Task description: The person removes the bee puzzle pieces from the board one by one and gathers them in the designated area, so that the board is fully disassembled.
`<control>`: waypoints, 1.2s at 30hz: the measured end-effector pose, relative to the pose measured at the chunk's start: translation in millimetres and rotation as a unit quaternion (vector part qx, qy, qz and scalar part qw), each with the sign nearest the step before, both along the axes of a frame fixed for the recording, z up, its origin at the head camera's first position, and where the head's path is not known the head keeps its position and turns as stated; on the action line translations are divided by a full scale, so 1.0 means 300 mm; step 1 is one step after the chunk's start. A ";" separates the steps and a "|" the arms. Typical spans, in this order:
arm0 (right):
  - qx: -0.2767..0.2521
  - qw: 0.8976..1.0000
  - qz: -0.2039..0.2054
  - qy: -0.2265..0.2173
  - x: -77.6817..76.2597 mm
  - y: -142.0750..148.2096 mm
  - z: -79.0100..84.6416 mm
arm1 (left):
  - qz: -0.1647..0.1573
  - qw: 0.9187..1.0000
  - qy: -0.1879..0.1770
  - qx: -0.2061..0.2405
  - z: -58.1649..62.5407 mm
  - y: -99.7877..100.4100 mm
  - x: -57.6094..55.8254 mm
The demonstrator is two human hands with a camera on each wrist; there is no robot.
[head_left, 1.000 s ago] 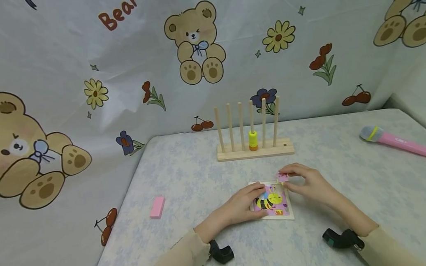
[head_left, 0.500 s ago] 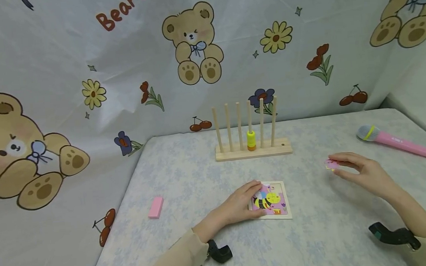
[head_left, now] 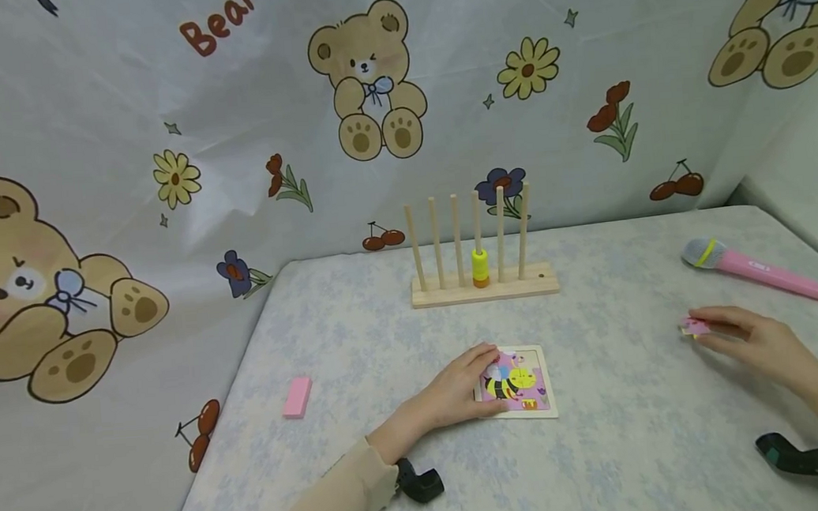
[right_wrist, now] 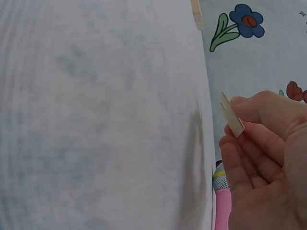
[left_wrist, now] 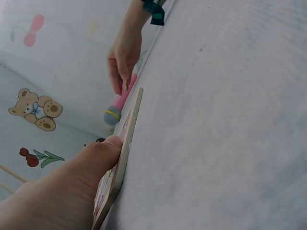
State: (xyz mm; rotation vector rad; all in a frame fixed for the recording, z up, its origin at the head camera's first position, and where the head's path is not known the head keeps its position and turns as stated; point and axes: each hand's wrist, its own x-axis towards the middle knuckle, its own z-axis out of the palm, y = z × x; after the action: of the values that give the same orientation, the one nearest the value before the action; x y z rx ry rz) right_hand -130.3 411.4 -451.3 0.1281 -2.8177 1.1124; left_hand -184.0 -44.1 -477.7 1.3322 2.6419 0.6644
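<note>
Right grip (head_left: 767,343) pinches a pink wooden piece (head_left: 695,326), which too weak pressure may drop; left grip (head_left: 456,392) holds square bee puzzle (head_left: 519,381).

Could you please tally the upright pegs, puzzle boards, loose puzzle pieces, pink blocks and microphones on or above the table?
Upright pegs: 6
Puzzle board: 1
Loose puzzle piece, held in the right hand: 1
Pink block: 1
Microphone: 1
Total: 10
</note>
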 end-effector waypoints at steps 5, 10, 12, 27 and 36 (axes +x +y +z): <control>0.013 1.000 0.007 -0.012 -0.007 0.005 -0.013 | 0.004 1.000 -0.008 -0.002 -0.004 -0.002 0.000; 0.064 0.998 0.013 0.009 -0.014 0.000 -0.029 | 0.005 1.000 -0.009 -0.004 -0.005 -0.005 0.000; 0.091 0.995 0.023 0.044 -0.016 -0.003 -0.037 | 0.005 1.000 -0.010 -0.003 -0.003 -0.006 0.000; 0.033 0.998 0.001 0.053 -0.014 -0.072 0.078 | 0.000 1.000 -0.010 -0.005 0.003 -0.004 -0.003; -0.060 0.992 0.094 0.057 -0.005 -0.407 0.163 | -0.002 1.000 -0.012 -0.011 0.003 -0.001 -0.002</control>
State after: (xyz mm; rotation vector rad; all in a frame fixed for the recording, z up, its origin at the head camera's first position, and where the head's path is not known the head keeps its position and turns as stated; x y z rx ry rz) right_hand -131.7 289.3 -402.3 0.4403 -2.6738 1.2641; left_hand -184.7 -44.5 -476.9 1.3142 2.6201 0.6463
